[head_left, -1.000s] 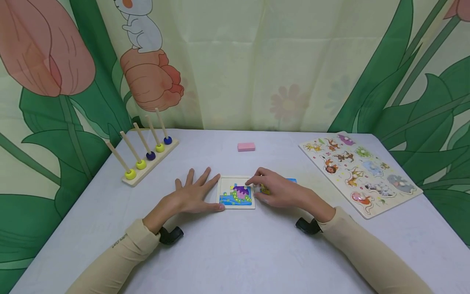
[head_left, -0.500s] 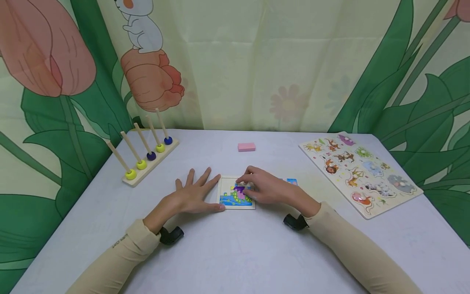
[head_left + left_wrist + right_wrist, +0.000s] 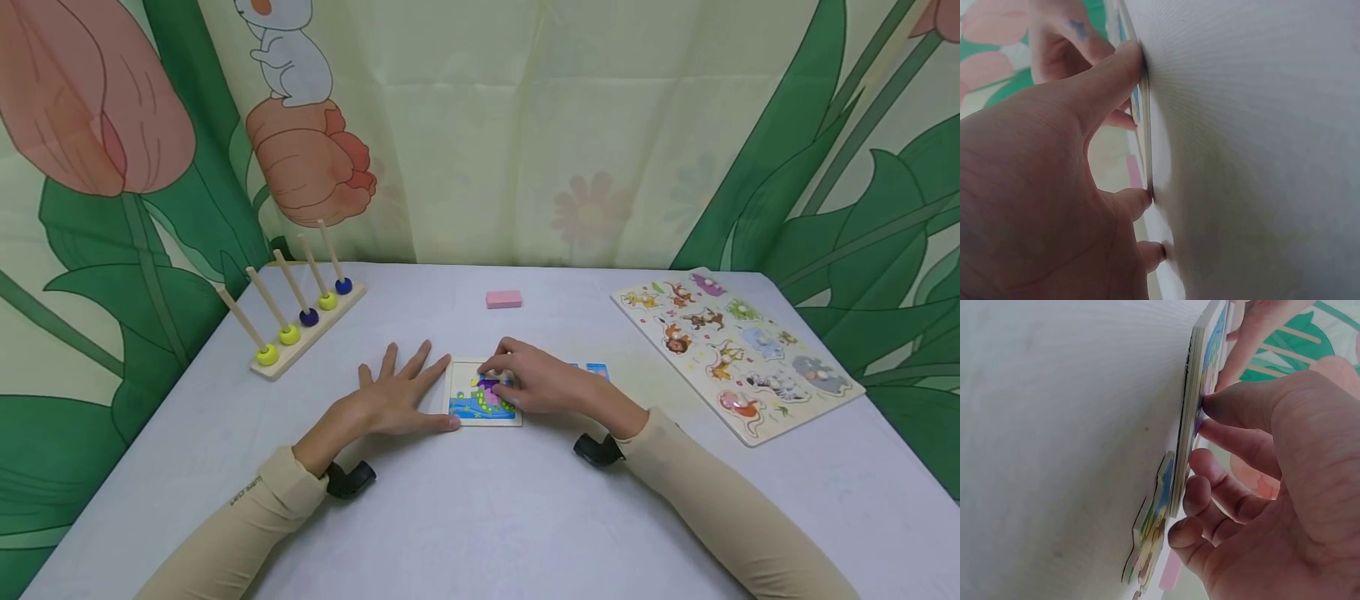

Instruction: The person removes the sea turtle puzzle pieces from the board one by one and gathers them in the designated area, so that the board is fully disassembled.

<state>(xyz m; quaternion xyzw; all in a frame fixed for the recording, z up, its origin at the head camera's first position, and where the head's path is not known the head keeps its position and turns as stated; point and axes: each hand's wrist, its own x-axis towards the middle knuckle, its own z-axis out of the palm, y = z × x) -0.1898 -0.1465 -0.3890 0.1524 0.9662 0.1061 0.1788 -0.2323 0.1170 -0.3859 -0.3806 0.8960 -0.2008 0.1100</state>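
Jigsaw tray (image 3: 462,375) lies flat on the table (image 3: 465,517); we judge that the left hand (image 3: 393,402), fingers apart, touches its left edge to steady it. The right hand (image 3: 538,381) bends thumb and forefinger over its purple section (image 3: 489,385); whether they pinch or press, we cannot tell.

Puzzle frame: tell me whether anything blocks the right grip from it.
Nothing visible does: the right grip is over the puzzle frame, fingertips at its surface. The pink block lies beyond, loose pieces to the right.
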